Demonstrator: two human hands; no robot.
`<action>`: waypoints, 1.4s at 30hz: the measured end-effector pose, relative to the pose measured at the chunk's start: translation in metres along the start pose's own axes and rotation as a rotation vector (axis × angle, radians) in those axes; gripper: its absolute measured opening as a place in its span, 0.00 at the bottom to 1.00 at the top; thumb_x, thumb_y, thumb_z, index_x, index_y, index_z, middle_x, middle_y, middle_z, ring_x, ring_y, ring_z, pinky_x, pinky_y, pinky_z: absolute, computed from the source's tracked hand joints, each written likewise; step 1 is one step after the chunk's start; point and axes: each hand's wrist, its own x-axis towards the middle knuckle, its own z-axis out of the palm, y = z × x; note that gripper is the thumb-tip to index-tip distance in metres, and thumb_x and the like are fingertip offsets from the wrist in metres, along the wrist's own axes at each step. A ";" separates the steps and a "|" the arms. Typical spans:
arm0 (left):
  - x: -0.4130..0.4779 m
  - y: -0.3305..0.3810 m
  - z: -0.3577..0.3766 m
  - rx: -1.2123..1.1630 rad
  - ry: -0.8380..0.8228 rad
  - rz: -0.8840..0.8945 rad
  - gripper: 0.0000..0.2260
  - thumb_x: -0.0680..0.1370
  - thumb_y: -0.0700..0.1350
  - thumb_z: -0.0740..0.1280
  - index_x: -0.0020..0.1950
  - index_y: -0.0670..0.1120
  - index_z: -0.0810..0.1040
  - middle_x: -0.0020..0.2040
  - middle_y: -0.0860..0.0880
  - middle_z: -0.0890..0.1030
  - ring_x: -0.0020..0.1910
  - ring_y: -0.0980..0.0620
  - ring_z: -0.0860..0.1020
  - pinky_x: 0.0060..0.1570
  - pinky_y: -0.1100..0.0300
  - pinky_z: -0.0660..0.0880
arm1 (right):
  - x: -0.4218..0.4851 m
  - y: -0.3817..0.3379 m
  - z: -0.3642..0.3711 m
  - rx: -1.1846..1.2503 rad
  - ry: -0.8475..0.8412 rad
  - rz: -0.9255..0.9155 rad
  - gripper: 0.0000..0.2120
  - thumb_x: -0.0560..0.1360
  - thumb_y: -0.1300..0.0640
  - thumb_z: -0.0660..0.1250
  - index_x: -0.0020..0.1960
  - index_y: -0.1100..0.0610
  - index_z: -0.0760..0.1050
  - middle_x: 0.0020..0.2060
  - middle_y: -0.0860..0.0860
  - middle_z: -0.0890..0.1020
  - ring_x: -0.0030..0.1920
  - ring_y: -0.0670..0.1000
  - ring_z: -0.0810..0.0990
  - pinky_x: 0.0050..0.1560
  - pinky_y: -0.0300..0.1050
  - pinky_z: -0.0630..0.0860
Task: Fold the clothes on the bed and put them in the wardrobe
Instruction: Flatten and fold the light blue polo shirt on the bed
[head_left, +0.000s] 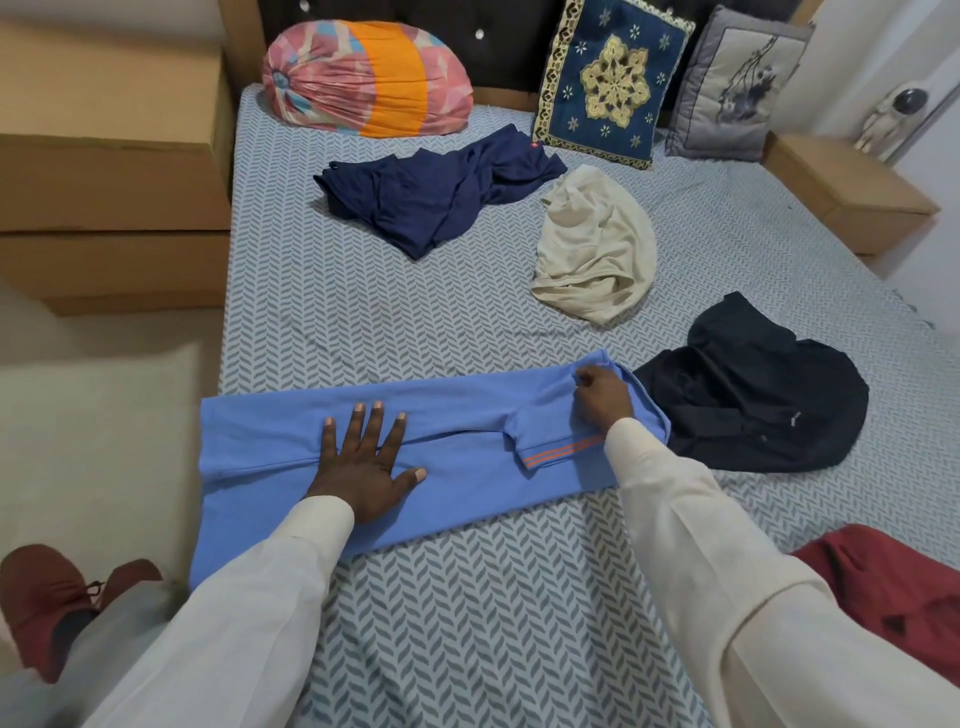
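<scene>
At the near edge of the bed (363, 322), a blue T-shirt (467, 415) lies flat, already narrowed into a long strip, with an orange-striped sleeve (561, 452) turned in over the body.

Step in hand, as judged: the lengthwise fold of this shirt is being finished and smoothed. The crosswise folds are not yet made.

Hands:
- Left hand (363, 457): palm down on the middle of the shirt, fingers straight and spread. It presses the cloth to the bed and grips nothing.
- Right hand (602, 395): at the shirt's collar end, fingers curled, pinching the cloth near its upper edge. Both forearms, in pale sleeves, reach forward over the bed.

Next move, as judged: hold the strip flat and carry one end across to the other without letting the tucked sleeve slip out.

Outstanding: a navy garment (436, 192), a beige garment (597, 244), a black garment (753, 405) just beside the shirt's collar end, and a red garment (893, 587) all lie unfolded. No wardrobe is in view.
</scene>
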 end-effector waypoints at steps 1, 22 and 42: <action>0.000 0.000 0.000 -0.003 0.002 0.002 0.51 0.51 0.78 0.20 0.71 0.57 0.24 0.71 0.51 0.22 0.70 0.51 0.23 0.62 0.44 0.20 | -0.001 -0.004 -0.001 -0.023 0.015 -0.014 0.06 0.75 0.64 0.62 0.51 0.61 0.74 0.50 0.62 0.79 0.51 0.62 0.78 0.41 0.51 0.70; -0.001 0.001 -0.001 -0.006 -0.005 0.002 0.51 0.50 0.77 0.18 0.69 0.56 0.23 0.70 0.52 0.22 0.74 0.48 0.26 0.59 0.45 0.18 | -0.002 0.023 -0.009 -0.517 0.111 -0.126 0.19 0.81 0.46 0.57 0.62 0.58 0.75 0.61 0.57 0.77 0.61 0.62 0.70 0.60 0.54 0.70; -0.093 -0.049 0.012 -0.059 0.342 -0.317 0.36 0.80 0.60 0.58 0.80 0.45 0.47 0.80 0.39 0.46 0.78 0.38 0.43 0.74 0.39 0.41 | -0.092 0.043 -0.040 -0.027 0.122 0.032 0.13 0.73 0.63 0.65 0.56 0.60 0.80 0.56 0.61 0.81 0.59 0.62 0.78 0.57 0.49 0.73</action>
